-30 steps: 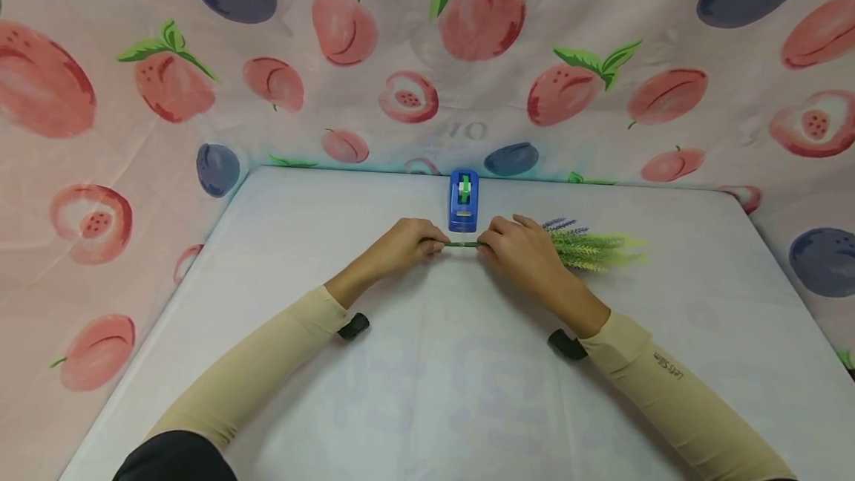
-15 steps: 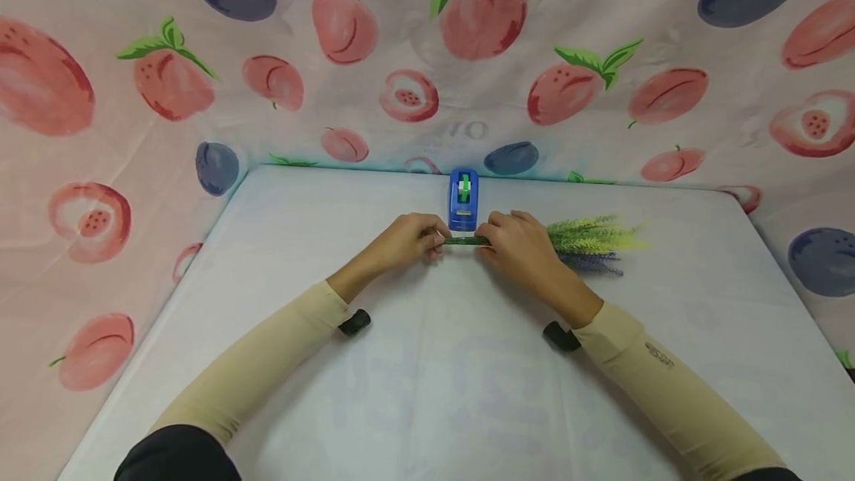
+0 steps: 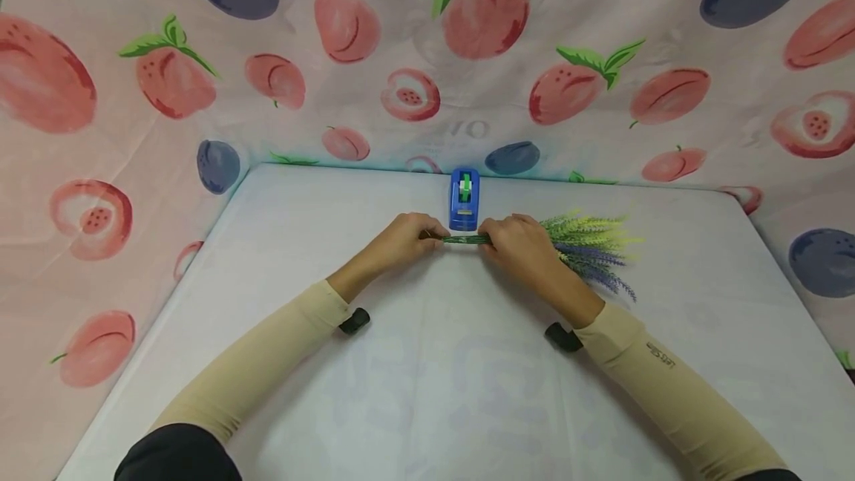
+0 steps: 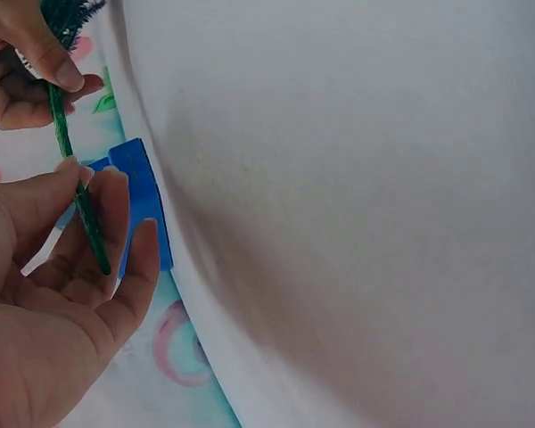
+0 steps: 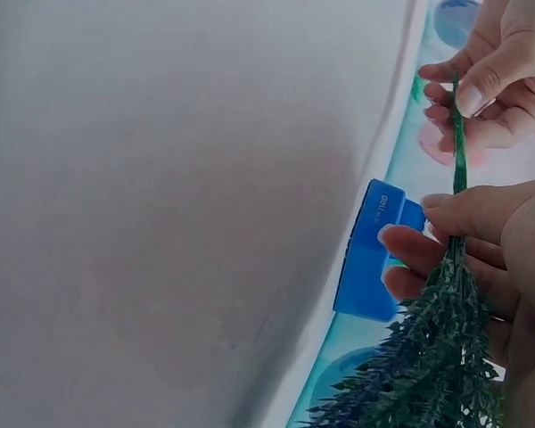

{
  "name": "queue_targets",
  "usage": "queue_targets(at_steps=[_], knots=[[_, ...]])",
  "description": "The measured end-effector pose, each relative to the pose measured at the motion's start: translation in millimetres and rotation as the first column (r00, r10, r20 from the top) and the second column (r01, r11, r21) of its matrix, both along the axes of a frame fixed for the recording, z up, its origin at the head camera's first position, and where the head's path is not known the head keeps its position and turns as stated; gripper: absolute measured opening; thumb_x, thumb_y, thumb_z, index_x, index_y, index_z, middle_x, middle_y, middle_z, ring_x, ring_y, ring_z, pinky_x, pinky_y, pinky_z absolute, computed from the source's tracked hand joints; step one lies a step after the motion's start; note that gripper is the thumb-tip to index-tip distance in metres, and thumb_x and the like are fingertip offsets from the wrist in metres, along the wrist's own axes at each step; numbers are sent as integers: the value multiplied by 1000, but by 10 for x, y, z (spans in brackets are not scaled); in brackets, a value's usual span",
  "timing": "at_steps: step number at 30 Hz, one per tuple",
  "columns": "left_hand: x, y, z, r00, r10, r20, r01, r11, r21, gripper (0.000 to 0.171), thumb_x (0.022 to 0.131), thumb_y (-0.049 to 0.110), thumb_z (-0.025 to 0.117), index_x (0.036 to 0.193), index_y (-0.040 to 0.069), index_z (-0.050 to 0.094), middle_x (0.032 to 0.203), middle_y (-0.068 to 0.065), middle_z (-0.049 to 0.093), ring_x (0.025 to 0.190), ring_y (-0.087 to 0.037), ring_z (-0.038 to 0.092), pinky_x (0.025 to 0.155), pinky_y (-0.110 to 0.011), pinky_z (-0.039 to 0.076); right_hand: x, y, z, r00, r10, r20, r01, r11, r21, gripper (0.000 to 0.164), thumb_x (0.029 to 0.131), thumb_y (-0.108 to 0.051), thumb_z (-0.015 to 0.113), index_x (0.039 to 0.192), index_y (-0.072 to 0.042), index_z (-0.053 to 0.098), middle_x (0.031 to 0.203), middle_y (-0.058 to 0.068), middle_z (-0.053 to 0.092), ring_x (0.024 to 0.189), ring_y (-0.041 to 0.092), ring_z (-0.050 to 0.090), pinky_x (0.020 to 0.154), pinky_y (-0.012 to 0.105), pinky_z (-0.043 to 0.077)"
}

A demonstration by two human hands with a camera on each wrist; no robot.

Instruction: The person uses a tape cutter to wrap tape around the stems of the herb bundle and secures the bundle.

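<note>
A bunch of artificial lavender (image 3: 594, 243), yellow-green and purple at its heads, lies across both hands with the heads to the right. My left hand (image 3: 409, 234) pinches the green stem ends (image 4: 91, 223) between thumb and fingertips. Farther up, close below the flower heads (image 5: 437, 348), my right hand (image 3: 517, 243) grips the stems with thumb and curled fingers. A short stretch of bare stem (image 3: 465, 240) shows between the hands. Just beyond it stands a blue tape dispenser (image 3: 464, 199) with a green core, touched by neither hand.
A white-covered table (image 3: 427, 377) spreads beneath both arms. Behind and to the left hangs a pink cloth (image 3: 267, 132) printed with peaches and dark plums. Black wrist cameras (image 3: 355, 321) sit under the beige sleeves.
The flower bunch has turned in the hands: first mostly green with purple at the back, now purple heads fan out at the front. More stem shows between the hands, which hardly moved.
</note>
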State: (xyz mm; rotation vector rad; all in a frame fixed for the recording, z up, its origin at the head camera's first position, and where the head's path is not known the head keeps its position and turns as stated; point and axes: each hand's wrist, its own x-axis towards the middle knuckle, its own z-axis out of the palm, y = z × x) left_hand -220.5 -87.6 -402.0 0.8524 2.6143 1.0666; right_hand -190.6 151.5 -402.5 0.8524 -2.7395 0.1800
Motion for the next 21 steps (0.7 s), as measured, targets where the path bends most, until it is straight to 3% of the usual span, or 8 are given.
queue_targets(at_steps=[3, 12, 21], knots=[[-3, 0, -2, 999, -17, -37, 17, 1000, -14, 19, 94, 2, 69, 112, 1, 76, 106, -11, 73, 100, -20, 66, 91, -34, 54, 1, 3, -3, 1000, 1, 3, -1, 1000, -25, 15, 89, -15, 80, 100, -6, 76, 83, 8, 74, 76, 26, 69, 98, 52, 51], [-29, -4, -6, 992, -44, -121, 39, 999, -38, 19, 92, -1, 71, 111, 0, 78, 101, -11, 72, 96, -21, 66, 87, -34, 54, 9, 27, 1, 997, 37, -64, -39, 999, -26, 17, 86, -16, 83, 101, -8, 78, 93, 8, 64, 77, 25, 66, 87, 47, 55], [-40, -1, 2, 993, 6, -119, -7, 1000, -15, 20, 95, 0, 68, 113, 3, 76, 106, -9, 75, 98, -19, 69, 90, -33, 55, -2, 47, 18, 997, 38, -60, -42, 997, -63, 14, 89, -16, 80, 100, -8, 80, 89, 7, 71, 78, 23, 68, 90, 48, 55]])
